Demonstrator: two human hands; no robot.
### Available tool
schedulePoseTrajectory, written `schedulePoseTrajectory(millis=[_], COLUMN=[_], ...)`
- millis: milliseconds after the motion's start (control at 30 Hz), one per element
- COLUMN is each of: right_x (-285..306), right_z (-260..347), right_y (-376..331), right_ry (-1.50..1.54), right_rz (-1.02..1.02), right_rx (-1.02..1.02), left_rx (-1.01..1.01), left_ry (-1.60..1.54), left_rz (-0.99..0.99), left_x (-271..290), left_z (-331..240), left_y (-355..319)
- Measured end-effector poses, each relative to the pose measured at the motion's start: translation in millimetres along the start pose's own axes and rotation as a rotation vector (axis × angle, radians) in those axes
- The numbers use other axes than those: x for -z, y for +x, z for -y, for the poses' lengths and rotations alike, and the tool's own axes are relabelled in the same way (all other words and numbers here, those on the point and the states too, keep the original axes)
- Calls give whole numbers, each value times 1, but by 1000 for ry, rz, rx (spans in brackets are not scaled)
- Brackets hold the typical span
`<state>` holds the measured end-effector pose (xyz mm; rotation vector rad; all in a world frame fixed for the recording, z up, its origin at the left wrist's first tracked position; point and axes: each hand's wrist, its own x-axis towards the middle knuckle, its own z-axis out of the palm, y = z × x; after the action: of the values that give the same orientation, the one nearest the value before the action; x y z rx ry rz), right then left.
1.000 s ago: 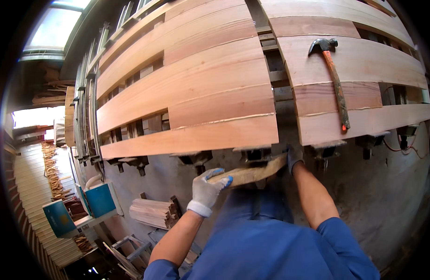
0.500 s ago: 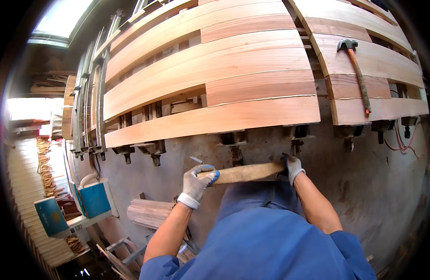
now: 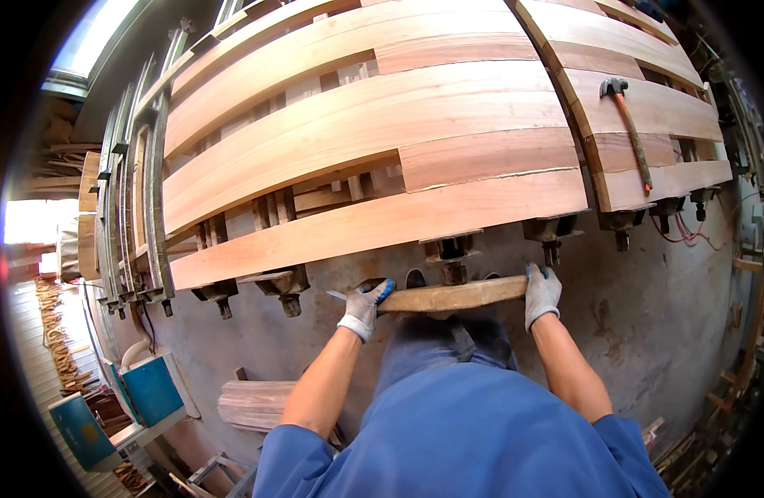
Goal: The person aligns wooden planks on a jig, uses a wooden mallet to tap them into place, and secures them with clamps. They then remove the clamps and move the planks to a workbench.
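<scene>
A short, slightly curved wooden piece [image 3: 455, 296] is held level in front of my waist, below the near edge of the boards. My left hand [image 3: 365, 308], in a grey-white glove with blue fingertips, grips its left end. A thin pale stick [image 3: 337, 295], pencil-like, juts out beside that hand. At the other end, my gloved right hand [image 3: 543, 295] holds the wood with its fingers along the end. Just beyond lies a panel of light wooden boards [image 3: 374, 226], resting on metal clamps [image 3: 451, 249].
A hammer [image 3: 630, 137] lies on a second board panel [image 3: 647, 79] at right. Upright metal bars [image 3: 155, 191] stand at left, near a blue-sided machine [image 3: 153, 388]. Stacked wood strips [image 3: 253, 404] lie low at left. Cables [image 3: 697, 239] hang at right.
Both hands have moved the wooden piece slightly forward and to the right. My right hand has turned, so its back now shows. The view has shifted a little.
</scene>
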<state>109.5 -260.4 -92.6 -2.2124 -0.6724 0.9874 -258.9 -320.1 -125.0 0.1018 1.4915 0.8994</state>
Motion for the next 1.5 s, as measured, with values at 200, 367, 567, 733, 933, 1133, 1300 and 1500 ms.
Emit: schedulePoseTrajectory(millis=[200, 367, 567, 733, 933, 1133, 1300, 1500], right_x=[4, 3, 2, 1, -1, 8, -8, -37], right_z=[22, 10, 23, 41, 48, 76, 79, 124], right_y=[-11, -9, -18, -24, -28, -37, -42, -42], right_ry=[-82, -24, -74, -86, -177, -785, -814, -1310], right_rz=[-30, -82, -131, -143, -109, -306, 168, 413], right_rx=[30, 35, 79, 151, 198, 1056, 1303, 797], left_rx=[77, 13, 21, 54, -516, -631, -579, -359], left_ry=[-238, -168, -124, 121, 1010, 1640, 1683, 1260], left_rz=[-59, -73, -117, -79, 62, 139, 168, 233], left_x=[4, -2, -2, -4, 32, 1, 9, 9], left_z=[24, 17, 33, 29, 73, 12, 16, 14], left_y=[28, 24, 60, 59, 116, 74, 85, 69])
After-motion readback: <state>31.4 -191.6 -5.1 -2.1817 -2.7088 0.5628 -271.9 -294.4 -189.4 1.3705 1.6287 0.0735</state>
